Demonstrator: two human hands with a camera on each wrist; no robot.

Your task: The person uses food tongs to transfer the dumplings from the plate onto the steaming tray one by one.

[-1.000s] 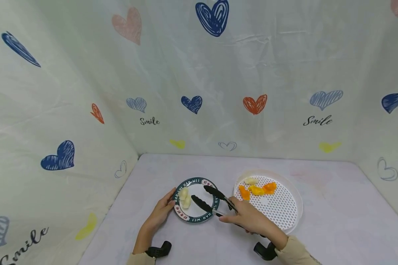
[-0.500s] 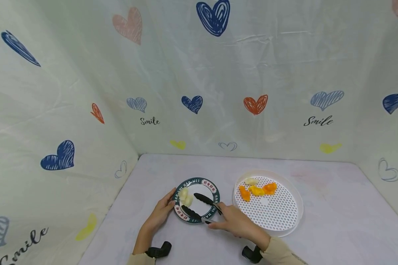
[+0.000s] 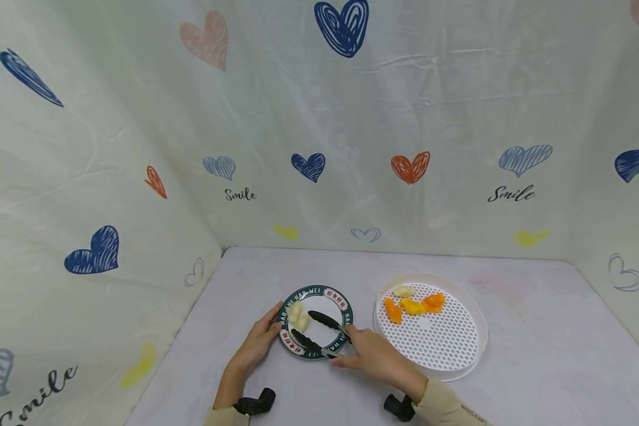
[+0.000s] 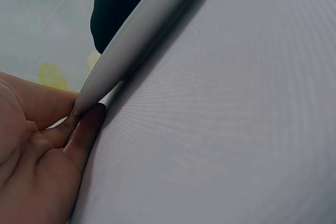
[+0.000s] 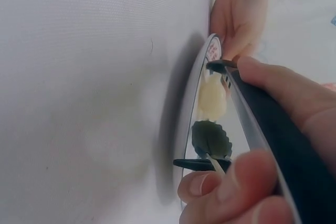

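In the head view my left hand (image 3: 257, 342) holds the left edge of a small white plate (image 3: 330, 305) with a green lettered rim. The left wrist view shows its fingers pinching the rim of the plate (image 4: 142, 40) from both sides. Several smooth pale-yellow pieces (image 3: 295, 310) sit at the plate's left. My right hand (image 3: 375, 355) grips metal tongs (image 3: 326, 320) with black tips, spread apart over the plate. Seen from the right wrist, a pale piece (image 5: 212, 100) lies between the spread tips of the tongs (image 5: 278, 135).
Right of the plate stands a round white perforated tray (image 3: 447, 346). On it lie orange pieces (image 3: 433, 303), a yellow piece (image 3: 412, 306) and a pale piece (image 3: 403, 291). Behind the white table (image 3: 277, 260) hangs a heart-printed curtain (image 3: 351, 118).
My right hand has moved left and toward me, bringing the spread tongs down around the lower pale piece. That piece has shifted slightly to the right. The left hand keeps its hold on the plate.
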